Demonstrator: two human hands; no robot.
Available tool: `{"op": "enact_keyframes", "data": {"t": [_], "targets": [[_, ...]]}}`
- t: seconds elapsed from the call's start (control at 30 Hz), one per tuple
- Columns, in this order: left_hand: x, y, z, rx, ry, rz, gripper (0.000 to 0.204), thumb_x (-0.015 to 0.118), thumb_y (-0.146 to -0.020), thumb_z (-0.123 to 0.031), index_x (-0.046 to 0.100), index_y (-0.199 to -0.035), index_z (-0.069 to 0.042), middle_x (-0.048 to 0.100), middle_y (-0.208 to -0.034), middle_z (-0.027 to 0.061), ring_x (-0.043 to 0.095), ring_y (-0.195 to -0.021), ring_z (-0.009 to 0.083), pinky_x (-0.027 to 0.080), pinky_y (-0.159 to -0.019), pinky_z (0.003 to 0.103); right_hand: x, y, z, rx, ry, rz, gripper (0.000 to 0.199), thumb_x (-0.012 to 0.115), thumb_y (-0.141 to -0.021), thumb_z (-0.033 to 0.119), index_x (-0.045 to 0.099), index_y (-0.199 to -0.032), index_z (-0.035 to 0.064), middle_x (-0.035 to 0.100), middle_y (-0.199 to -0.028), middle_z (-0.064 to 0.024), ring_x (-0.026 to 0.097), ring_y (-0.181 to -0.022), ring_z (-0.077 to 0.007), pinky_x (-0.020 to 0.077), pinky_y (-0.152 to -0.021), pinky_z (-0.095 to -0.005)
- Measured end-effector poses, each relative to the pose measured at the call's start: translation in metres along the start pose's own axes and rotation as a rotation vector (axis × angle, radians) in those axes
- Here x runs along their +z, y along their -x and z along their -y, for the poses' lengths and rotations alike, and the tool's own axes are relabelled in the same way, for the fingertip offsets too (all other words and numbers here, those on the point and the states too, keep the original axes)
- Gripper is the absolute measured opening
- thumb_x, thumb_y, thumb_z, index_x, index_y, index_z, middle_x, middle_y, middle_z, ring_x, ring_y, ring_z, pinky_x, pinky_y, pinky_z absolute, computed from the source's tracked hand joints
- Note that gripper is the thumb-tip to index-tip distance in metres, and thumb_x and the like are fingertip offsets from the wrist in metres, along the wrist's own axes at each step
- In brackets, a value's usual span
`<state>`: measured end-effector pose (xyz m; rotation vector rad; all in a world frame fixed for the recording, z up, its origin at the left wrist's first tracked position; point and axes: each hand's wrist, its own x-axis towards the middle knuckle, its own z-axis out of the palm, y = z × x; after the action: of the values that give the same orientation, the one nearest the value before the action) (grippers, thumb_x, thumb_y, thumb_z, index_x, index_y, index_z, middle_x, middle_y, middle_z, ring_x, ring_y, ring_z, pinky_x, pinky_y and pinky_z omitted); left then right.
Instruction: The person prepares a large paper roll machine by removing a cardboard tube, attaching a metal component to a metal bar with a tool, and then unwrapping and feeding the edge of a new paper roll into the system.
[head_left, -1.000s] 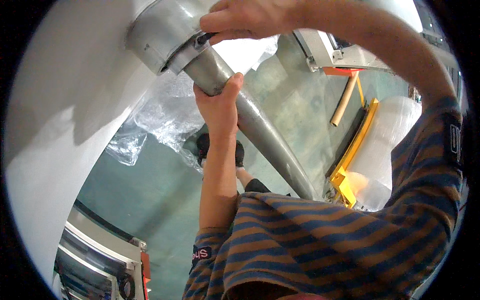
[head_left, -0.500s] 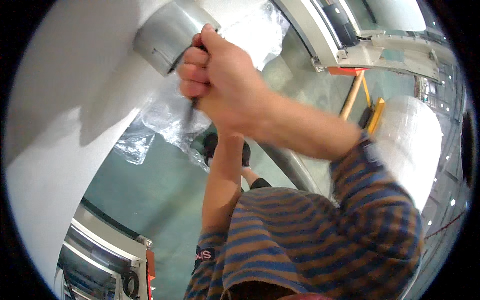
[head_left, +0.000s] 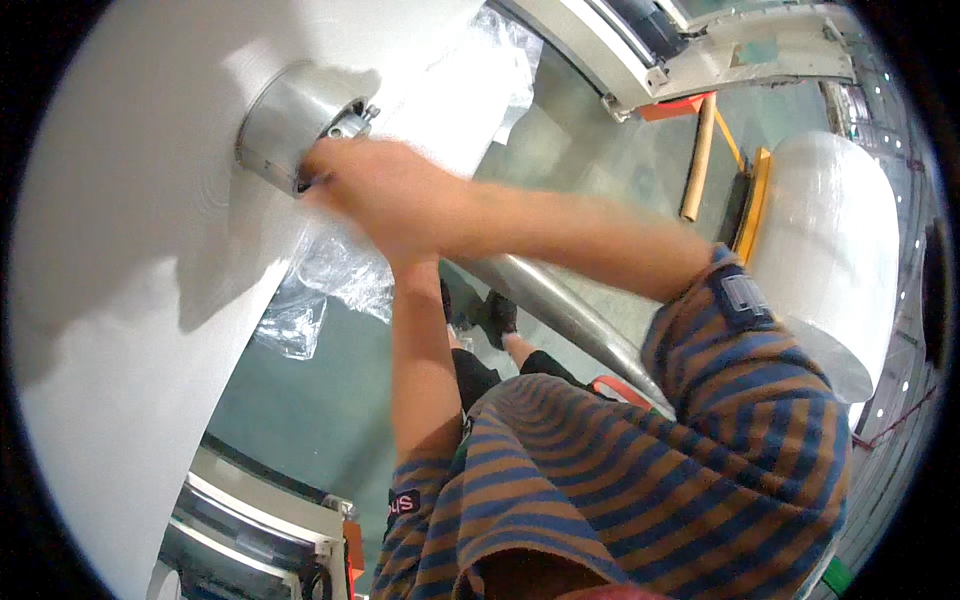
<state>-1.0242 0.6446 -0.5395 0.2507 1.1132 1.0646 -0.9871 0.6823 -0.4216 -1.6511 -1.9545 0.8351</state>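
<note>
A short metal cylinder (head_left: 287, 125) juts from the flat end of a huge white roll (head_left: 110, 400) on the left. At its open end shows a small metal fitting (head_left: 350, 125). My right hand (head_left: 375, 190) is at the lower edge of that opening, blurred by motion, with its fingers curled closed. Whatever they hold is hidden. My left forearm (head_left: 425, 350) rises from below to meet it, and my left hand lies behind the right one, so its fingers do not show.
Crumpled clear plastic film (head_left: 345, 270) hangs beside the roll's edge. A long metal shaft (head_left: 570, 310) slants past my legs. To the right are a wrapped white roll (head_left: 825, 270), a yellow bar (head_left: 755, 205) and a cardboard tube (head_left: 700, 160). Machine frames (head_left: 740, 65) stand beyond.
The view has shifted, and the cylinder sits lower and further left in it. My right fist, earlier round a thin dark tool, has turned downward, uncovering the metal fitting. The tool no longer shows.
</note>
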Motion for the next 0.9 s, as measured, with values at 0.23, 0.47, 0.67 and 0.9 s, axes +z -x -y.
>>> {"op": "enact_keyframes", "data": {"t": [0.23,0.47,0.67,0.9], "targets": [[0.009,0.014,-0.015,0.131,-0.039,0.0,0.064,0.072,-0.068,-0.015,0.037,-0.118,0.005,0.051,-0.102,0.0107,0.051,-0.09,0.0198,0.041,-0.082,0.03,-0.068,-0.027,-0.046,-0.342,0.248,0.189,0.023,0.047,-0.09,0.025,0.057,-0.09,0.0042,0.056,-0.065,-0.0132,0.056,-0.06,-0.0277,0.0427,-0.057,-0.0379],[0.01,0.012,-0.014,0.057,-0.046,-0.044,0.07,0.072,-0.067,-0.015,0.033,-0.123,0.004,0.049,-0.107,0.0105,0.05,-0.094,0.0204,0.04,-0.084,0.031,-0.071,-0.058,-0.044,-0.415,0.224,0.413,0.027,0.045,-0.091,0.028,0.057,-0.091,0.0034,0.056,-0.065,-0.0153,0.055,-0.061,-0.0295,0.0417,-0.061,-0.039],[0.014,0.013,-0.011,0.083,-0.077,-0.05,0.069,0.071,-0.068,-0.016,0.034,-0.122,0.005,0.049,-0.108,0.012,0.05,-0.094,0.0204,0.041,-0.083,0.03,-0.074,-0.094,-0.063,-0.67,0.178,0.668,0.031,0.042,-0.091,0.03,0.055,-0.087,0.0021,0.06,-0.078,-0.0167,0.056,-0.073,-0.0348,0.0422,-0.066,-0.0425],[0.019,0.015,-0.018,0.104,-0.075,-0.076,0.067,0.07,-0.069,-0.017,0.035,-0.122,0.004,0.051,-0.105,0.0118,0.052,-0.093,0.021,0.043,-0.082,0.031,-0.058,-0.05,-0.046,0.065,-0.41,0.484,0.031,0.039,-0.094,0.032,0.05,-0.081,0.0055,0.046,-0.06,-0.0022,0.043,-0.048,-0.0153,0.0341,-0.046,-0.0285]]}}
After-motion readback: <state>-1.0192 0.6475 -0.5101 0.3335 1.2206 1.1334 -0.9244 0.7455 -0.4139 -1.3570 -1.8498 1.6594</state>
